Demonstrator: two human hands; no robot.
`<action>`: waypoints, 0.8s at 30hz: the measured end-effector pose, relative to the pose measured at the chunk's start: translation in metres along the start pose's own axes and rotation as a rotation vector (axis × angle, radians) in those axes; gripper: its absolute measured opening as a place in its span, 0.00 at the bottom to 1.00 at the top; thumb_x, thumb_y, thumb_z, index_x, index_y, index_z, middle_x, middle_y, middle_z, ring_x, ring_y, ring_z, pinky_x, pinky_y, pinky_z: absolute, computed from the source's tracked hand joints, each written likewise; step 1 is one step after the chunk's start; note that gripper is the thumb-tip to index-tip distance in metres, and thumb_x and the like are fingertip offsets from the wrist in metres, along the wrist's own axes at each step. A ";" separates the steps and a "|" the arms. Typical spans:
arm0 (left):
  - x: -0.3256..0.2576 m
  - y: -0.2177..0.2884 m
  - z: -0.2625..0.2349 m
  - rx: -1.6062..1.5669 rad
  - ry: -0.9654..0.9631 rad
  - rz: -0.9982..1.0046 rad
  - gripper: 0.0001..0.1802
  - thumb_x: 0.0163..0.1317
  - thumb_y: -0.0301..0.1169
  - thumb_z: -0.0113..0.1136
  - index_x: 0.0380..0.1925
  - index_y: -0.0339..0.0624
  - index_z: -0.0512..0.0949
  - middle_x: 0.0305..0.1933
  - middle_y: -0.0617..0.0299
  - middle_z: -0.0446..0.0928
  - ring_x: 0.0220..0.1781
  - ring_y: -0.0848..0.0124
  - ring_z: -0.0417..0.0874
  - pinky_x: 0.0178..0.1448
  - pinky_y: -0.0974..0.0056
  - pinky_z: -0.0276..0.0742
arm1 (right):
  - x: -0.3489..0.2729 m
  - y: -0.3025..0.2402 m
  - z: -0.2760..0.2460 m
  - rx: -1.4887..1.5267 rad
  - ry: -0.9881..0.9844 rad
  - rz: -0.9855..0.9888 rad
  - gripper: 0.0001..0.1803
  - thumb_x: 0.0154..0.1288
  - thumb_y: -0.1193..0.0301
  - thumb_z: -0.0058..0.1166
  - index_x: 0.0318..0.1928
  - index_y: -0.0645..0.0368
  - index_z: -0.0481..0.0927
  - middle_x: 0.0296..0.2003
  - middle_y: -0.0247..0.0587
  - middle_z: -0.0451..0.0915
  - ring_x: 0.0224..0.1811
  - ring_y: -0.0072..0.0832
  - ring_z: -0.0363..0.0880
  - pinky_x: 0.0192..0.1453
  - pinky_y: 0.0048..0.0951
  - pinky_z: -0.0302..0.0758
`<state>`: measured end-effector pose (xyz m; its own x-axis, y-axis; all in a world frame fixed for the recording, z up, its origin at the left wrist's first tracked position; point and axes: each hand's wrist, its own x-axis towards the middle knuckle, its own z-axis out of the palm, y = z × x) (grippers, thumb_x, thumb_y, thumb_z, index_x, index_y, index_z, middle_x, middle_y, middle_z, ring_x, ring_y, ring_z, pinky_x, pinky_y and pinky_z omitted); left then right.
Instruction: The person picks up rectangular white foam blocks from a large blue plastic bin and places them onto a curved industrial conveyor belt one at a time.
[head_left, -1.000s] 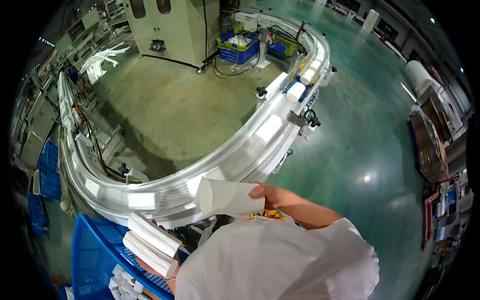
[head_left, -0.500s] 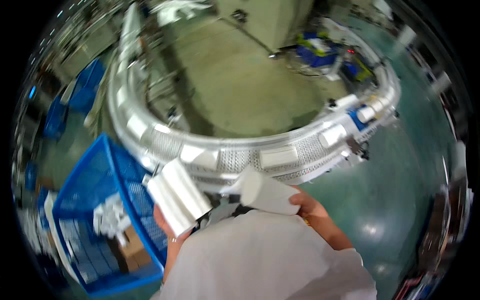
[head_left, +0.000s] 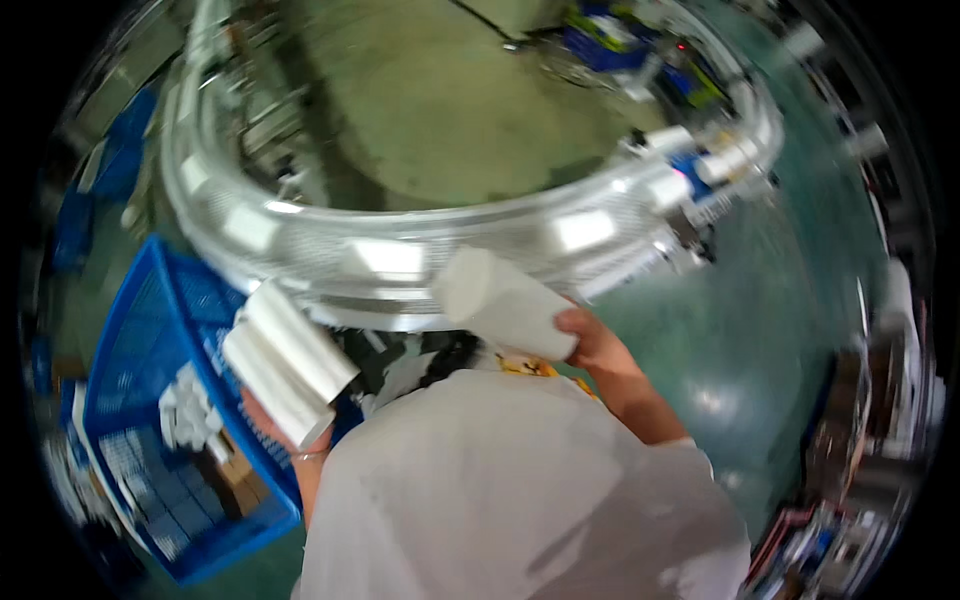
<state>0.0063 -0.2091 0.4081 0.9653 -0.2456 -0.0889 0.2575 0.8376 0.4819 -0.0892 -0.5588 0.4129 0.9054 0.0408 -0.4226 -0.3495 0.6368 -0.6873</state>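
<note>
My left hand (head_left: 268, 418) is closed round the lower side of a pair of white rolls (head_left: 285, 360), lying side by side and tilted, next to the blue basket. A single thick white roll (head_left: 512, 305) is in my right hand (head_left: 597, 348), gripped at its right end with the thumb on top. Its far end overlaps the near rail of the curved conveyor (head_left: 312, 250) in view. Several more white rolls ride on the belt, among them one straight ahead (head_left: 385, 258) and one farther right (head_left: 582, 230). Motion blurs the rolls' surfaces.
A blue plastic basket (head_left: 182, 335) stands at my left, with white pieces (head_left: 188, 410) and brown cardboard (head_left: 238, 478) inside. Blue-and-yellow bundles (head_left: 605, 40) lie inside the conveyor's bend at the far right. Boxes and stacked goods (head_left: 850, 430) line the right side.
The view has shifted, so the conveyor sits higher and farther left in the picture. Both hands still hold their rolls; the two have moved somewhat apart.
</note>
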 end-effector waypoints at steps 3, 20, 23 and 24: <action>-0.005 0.000 0.019 0.107 0.151 0.084 0.36 0.56 0.57 0.41 0.61 0.52 0.54 0.63 0.60 0.58 0.61 0.61 0.63 0.60 0.55 0.64 | 0.011 -0.014 0.017 0.022 -0.211 0.024 0.33 0.46 0.62 0.54 0.51 0.69 0.66 0.44 0.46 0.73 0.44 0.31 0.73 0.48 0.29 0.71; 0.009 0.003 0.019 0.083 0.126 0.026 0.34 0.58 0.54 0.41 0.61 0.51 0.55 0.64 0.59 0.57 0.63 0.59 0.60 0.63 0.52 0.59 | -0.010 -0.020 -0.004 0.112 0.014 -0.215 0.43 0.40 0.58 0.57 0.58 0.64 0.59 0.52 0.45 0.68 0.53 0.37 0.68 0.57 0.37 0.65; 0.006 0.011 0.015 0.017 -0.024 -0.029 0.36 0.56 0.54 0.45 0.62 0.52 0.53 0.64 0.57 0.55 0.64 0.55 0.57 0.62 0.45 0.57 | -0.022 -0.024 -0.029 0.130 0.108 -0.260 0.43 0.38 0.55 0.57 0.58 0.58 0.60 0.52 0.41 0.68 0.54 0.38 0.67 0.56 0.40 0.67; 0.000 0.014 0.024 -0.007 -0.043 -0.028 0.37 0.56 0.54 0.46 0.62 0.52 0.52 0.65 0.56 0.54 0.64 0.54 0.56 0.62 0.43 0.56 | -0.021 -0.029 -0.039 0.137 0.077 -0.274 0.43 0.38 0.54 0.57 0.57 0.56 0.61 0.52 0.41 0.68 0.54 0.38 0.67 0.54 0.40 0.68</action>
<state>0.0089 -0.2089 0.4354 0.9550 -0.2893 -0.0650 0.2847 0.8333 0.4738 -0.1076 -0.6082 0.4187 0.9386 -0.2018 -0.2798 -0.0545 0.7140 -0.6980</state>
